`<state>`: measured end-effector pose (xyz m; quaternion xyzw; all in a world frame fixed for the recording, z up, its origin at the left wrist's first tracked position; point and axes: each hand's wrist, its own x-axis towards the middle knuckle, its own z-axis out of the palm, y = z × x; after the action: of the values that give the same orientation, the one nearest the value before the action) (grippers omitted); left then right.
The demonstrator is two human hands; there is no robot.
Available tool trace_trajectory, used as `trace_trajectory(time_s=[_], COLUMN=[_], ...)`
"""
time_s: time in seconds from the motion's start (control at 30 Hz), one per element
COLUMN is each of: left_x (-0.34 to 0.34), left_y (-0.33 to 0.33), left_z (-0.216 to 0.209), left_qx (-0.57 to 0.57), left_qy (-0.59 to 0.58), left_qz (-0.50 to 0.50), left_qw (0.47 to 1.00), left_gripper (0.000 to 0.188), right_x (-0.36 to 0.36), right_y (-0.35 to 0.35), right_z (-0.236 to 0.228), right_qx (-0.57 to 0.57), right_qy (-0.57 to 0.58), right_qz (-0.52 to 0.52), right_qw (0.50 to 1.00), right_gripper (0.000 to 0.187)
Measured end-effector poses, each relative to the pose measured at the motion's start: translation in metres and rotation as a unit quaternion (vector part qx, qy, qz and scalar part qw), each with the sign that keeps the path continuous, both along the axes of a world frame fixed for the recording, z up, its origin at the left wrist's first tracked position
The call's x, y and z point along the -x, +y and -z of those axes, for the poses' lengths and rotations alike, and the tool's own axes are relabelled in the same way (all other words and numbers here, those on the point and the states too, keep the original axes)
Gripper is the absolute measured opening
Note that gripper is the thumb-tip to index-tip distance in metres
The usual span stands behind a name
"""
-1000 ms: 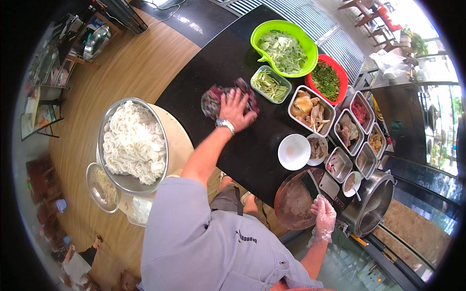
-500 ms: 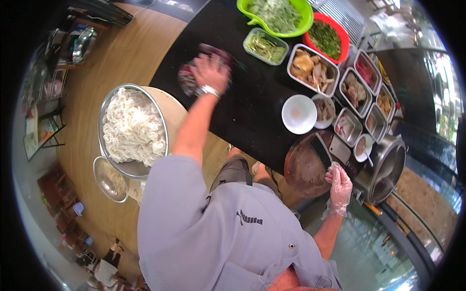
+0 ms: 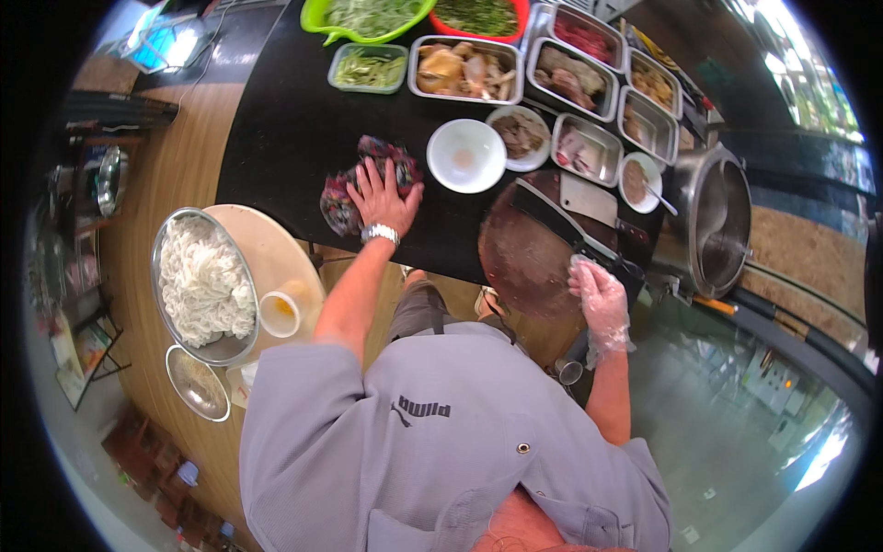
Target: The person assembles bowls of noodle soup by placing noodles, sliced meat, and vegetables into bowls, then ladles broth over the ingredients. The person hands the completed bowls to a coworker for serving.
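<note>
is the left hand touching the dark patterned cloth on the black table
Touching: the head view shows the left hand spread over the patterned cloth, its fingers lying across the fabric with no visible gap

The cloth (image 3: 341,202) looks matt, the metal pot (image 3: 686,207) glossy.

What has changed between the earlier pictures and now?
The left hand moved the dark patterned cloth across the black table, first leftward, then back rightward, nearer the white bowl. Nothing was visibly let go. The gloved right hand stayed by the knife at the round board.
</note>
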<state>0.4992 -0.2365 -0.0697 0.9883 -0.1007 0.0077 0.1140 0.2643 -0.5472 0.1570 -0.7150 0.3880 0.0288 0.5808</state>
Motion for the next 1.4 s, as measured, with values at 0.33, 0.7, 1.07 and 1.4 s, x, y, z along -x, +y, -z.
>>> trace_trajectory(time_s=[0.33, 0.7, 1.07, 1.4], left_x=[0.164, 0.225, 0.245, 0.224], left_y=[-0.075, -0.193, -0.357, -0.319], left_z=[-0.009, -0.093, -0.189, -0.214], left_qx=[0.035, 0.083, 0.477, 0.472], left_qy=[-0.045, 0.135, 0.788, 0.657], left_qz=[-0.003, 0.219, 0.088, 0.19], left_qw=[0.998, 0.963, 0.38, 0.556], left_gripper=[0.058, 0.023, 0.085, 0.078], right_x=[0.091, 0.154, 0.148, 0.096], right_y=[-0.077, -0.143, -0.158, -0.328], right_z=[0.027, 0.02, 0.026, 0.032], right_qx=[0.024, 0.053, -0.221, -0.198], right_qy=[0.021, 0.021, -0.208, -0.271], right_qz=[-0.118, -0.086, 0.12, 0.091], right_qw=[0.993, 0.995, 0.945, 0.938], right_gripper=[0.029, 0.032, 0.068, 0.048])
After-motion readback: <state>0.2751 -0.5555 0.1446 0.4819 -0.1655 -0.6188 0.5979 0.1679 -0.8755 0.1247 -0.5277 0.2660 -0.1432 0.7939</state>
